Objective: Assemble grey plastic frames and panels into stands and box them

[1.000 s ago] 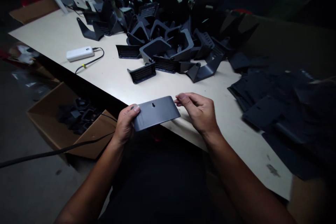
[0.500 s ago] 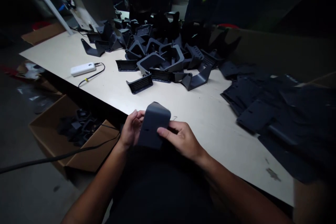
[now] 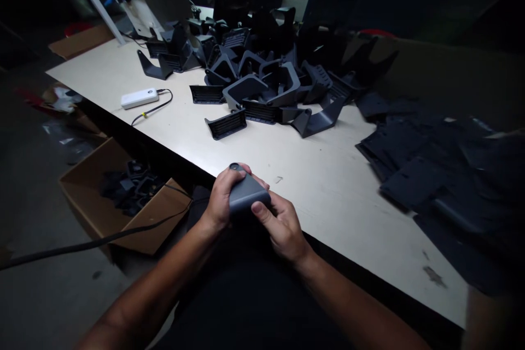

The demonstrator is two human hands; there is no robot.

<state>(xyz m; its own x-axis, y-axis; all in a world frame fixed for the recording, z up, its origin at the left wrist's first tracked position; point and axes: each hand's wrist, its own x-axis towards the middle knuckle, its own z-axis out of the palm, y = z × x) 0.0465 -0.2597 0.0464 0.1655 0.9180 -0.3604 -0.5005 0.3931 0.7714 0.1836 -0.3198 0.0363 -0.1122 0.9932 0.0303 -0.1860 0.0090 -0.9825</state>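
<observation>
Both hands grip one dark grey plastic bracket (image 3: 248,192) in front of my body, just off the table's near edge. Its triangular side flap, with a round hole at the tip, faces up. My left hand (image 3: 223,197) is closed on the left side, its thumb lying on the flap near the hole. My right hand (image 3: 283,224) clasps the right side, with the thumb on the rounded bend. The bracket's underside and some fingers are hidden. Beyond lies a heap of similar dark brackets (image 3: 283,85), some with slotted faces; a single slotted piece (image 3: 226,123) lies closest to me.
Flat dark panels (image 3: 414,175) are piled on the right of the pale table (image 3: 328,175). A white power bank (image 3: 139,98) with a short cable lies at left. Below the left edge stands a cardboard box (image 3: 86,175) of dark parts, with a black cable (image 3: 102,241) crossing before it.
The bracket has been tilted in my hands, so its flap now faces up instead of its broad flat face. My left thumb has moved onto the flap. The view has shifted slightly left.
</observation>
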